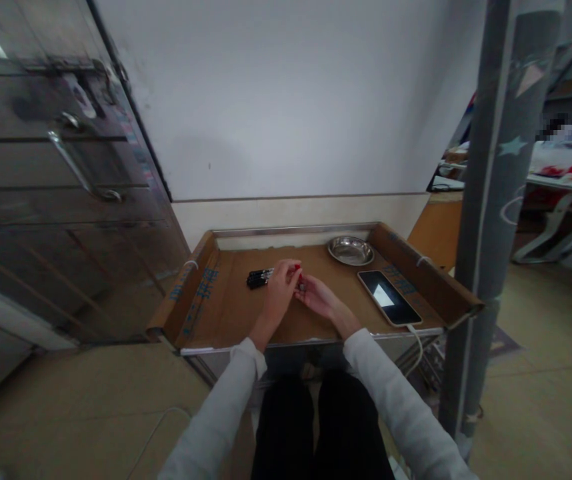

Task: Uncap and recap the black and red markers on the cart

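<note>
— What are the hands doing?
— Left hand [281, 288] and right hand [317, 295] pinch a small red-tipped object [298, 269] together at tray [226, 313] centre; black markers [259, 277] at nine o'clock

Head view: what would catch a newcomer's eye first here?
Two hands meet at the middle of a cardboard-lined tray: the left hand and right hand pinch a small red-tipped item between them. Black markers lie just left of them; a lit phone and a steel dish sit to the right.
</note>
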`<action>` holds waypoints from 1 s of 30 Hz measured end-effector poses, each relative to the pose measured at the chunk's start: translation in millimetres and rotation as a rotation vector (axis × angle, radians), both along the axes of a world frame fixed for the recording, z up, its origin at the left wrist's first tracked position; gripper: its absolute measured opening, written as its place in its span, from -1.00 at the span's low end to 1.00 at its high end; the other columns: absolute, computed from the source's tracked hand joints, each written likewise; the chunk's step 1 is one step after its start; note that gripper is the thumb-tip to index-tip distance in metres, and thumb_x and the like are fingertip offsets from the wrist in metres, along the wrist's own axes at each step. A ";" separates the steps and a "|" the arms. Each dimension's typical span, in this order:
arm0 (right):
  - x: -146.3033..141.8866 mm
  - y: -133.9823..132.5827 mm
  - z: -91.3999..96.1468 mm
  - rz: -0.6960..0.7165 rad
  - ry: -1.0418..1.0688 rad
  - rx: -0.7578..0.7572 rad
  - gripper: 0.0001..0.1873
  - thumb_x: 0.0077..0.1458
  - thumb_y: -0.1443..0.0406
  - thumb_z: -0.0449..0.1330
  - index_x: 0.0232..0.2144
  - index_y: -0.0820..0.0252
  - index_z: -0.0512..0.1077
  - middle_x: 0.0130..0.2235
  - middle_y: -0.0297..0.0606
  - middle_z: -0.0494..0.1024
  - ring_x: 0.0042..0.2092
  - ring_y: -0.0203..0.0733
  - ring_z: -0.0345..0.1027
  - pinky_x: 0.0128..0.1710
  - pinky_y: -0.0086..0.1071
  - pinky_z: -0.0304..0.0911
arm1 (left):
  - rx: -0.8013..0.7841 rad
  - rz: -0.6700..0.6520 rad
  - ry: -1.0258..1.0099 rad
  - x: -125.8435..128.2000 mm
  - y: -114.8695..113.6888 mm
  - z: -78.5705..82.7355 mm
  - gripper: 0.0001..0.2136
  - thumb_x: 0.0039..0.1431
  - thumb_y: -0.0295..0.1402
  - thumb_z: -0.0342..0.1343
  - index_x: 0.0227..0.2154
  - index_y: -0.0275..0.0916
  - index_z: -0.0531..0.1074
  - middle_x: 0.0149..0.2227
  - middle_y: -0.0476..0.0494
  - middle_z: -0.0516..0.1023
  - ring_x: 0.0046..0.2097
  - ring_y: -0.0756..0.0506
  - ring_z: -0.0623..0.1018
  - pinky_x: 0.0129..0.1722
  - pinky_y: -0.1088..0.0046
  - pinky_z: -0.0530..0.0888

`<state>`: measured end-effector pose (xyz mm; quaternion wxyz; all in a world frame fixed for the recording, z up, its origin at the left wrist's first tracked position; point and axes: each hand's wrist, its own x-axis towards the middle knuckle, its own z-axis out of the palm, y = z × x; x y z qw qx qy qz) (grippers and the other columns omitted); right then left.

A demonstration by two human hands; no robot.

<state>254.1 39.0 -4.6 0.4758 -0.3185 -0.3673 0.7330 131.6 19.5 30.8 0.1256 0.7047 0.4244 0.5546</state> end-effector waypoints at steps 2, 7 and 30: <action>7.4 2.9 -3.7 -0.012 -0.020 0.061 -0.80 0.16 0.34 -0.02 -0.35 0.19 0.41 -0.30 -0.20 0.55 -0.23 -0.28 0.45 -0.19 -0.38 0.39 | -0.034 0.008 -0.059 -2.3 5.7 0.9 -0.86 0.16 -0.38 0.06 -0.22 -0.25 0.40 -0.22 -0.13 0.49 -0.21 -0.03 0.51 -0.15 0.40 0.46; 34.5 17.1 -9.3 -0.073 0.001 0.097 -0.85 0.08 0.37 0.10 -0.30 0.20 0.46 -0.24 -0.23 0.57 -0.18 -0.29 0.46 -0.13 -0.41 0.43 | -0.104 0.078 -0.203 -20.9 29.1 0.4 -0.83 0.14 -0.34 0.07 -0.22 -0.24 0.43 -0.21 -0.13 0.50 -0.23 -0.02 0.52 -0.18 0.42 0.47; 48.3 13.7 -12.4 -0.196 -1.474 1.103 -0.81 0.15 0.24 0.10 -0.22 0.14 0.46 -0.16 -0.14 0.47 -0.10 -0.10 0.27 -0.08 -0.21 0.16 | -0.121 -0.158 0.548 -21.3 34.9 -40.1 -0.89 0.18 -0.45 0.02 -0.28 -0.21 0.43 -0.19 -0.12 0.41 -0.09 -0.07 0.44 0.00 0.31 0.37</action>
